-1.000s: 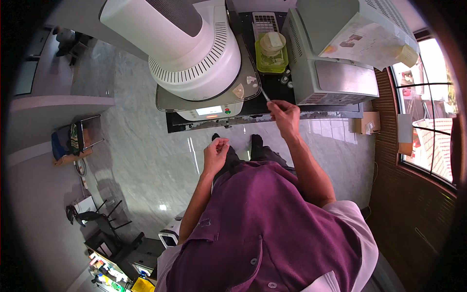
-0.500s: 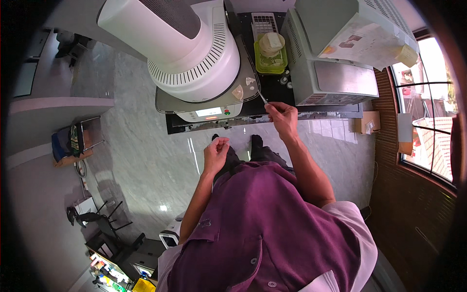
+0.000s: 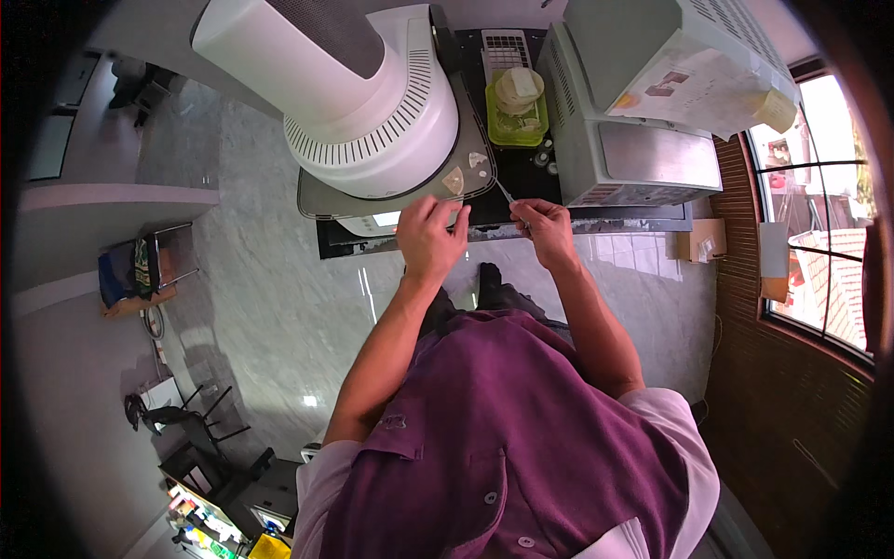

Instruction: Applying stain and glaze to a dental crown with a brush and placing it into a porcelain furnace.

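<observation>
My right hand (image 3: 543, 229) is closed in a pinch on a thin, pointed metal tool (image 3: 504, 192), whose exact kind is too small to make out. The tool's tip reaches the right rim of a grey platform (image 3: 326, 193) under a large white machine (image 3: 372, 140). At the platform's front edge is my left hand (image 3: 434, 235), palm down, its thumb and forefinger apart with nothing visible between them. Just beyond those fingers lies a beige, roughly triangular piece (image 3: 453, 180). A jagged white piece (image 3: 477, 159) and a tiny white bit (image 3: 482, 173) lie to its right.
A green tray (image 3: 503, 137) holds a round cream-coloured stack (image 3: 510, 96) topped by a white block (image 3: 526, 82). Behind it is a white keypad (image 3: 506, 47). Small round containers (image 3: 551, 169) stand beside a grey box-shaped appliance (image 3: 656, 154). A cardboard box (image 3: 703, 239) sits at right.
My left hand has risen from in front of my body to the platform's front edge, now covering part of the lit display. My right hand, still holding the tool, has shifted slightly nearer to me.
</observation>
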The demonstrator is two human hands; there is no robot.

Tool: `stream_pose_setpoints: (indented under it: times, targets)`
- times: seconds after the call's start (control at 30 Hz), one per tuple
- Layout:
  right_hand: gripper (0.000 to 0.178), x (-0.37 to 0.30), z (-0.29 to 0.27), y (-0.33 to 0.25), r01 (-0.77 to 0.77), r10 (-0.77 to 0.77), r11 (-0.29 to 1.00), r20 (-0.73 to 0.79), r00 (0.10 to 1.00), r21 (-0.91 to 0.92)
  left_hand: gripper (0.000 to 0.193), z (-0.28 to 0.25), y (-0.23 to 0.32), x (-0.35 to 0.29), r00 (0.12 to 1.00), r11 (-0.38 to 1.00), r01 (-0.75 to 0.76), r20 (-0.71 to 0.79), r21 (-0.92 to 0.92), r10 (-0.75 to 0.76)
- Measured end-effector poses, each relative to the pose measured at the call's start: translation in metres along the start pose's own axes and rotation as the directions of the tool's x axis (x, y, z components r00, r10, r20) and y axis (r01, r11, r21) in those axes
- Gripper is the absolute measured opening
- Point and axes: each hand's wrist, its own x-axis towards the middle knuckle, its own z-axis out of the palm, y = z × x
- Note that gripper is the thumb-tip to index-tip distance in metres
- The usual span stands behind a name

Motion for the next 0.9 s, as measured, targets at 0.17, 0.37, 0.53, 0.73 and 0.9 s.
stream_pose_setpoints:
  times: [0.17,0.37,0.53,0.73,0.9]
  targets:
    - [0.015,-0.001,-0.002,-0.007,0.030,-0.030,0.999,0.008,1.000,-0.025,0.018,0.016,0.006,0.032,0.995,0.998,0.028,0.092,0.053,-0.033]
    - [0.014,0.001,-0.005,-0.009,0.044,-0.042,0.998,0.046,0.998,-0.035,0.029,0.027,0.010,0.055,0.965,0.989,-0.008,0.262,0.147,-0.031]
    - [0.014,0.003,-0.004,-0.009,0.037,-0.033,0.997,0.061,0.998,-0.068,0.033,0.034,0.009,0.059,0.941,0.991,0.001,0.335,0.135,-0.047]
    - [0.014,0.005,-0.005,-0.007,0.042,-0.039,0.997,0.055,0.998,-0.062,0.031,0.039,0.009,0.059,0.931,0.983,-0.032,0.363,0.182,-0.037]
    - [0.014,0.003,-0.001,-0.011,0.043,-0.039,0.997,0.050,0.998,-0.069,0.026,0.041,0.007,0.059,0.928,0.980,-0.023,0.369,0.196,-0.052]
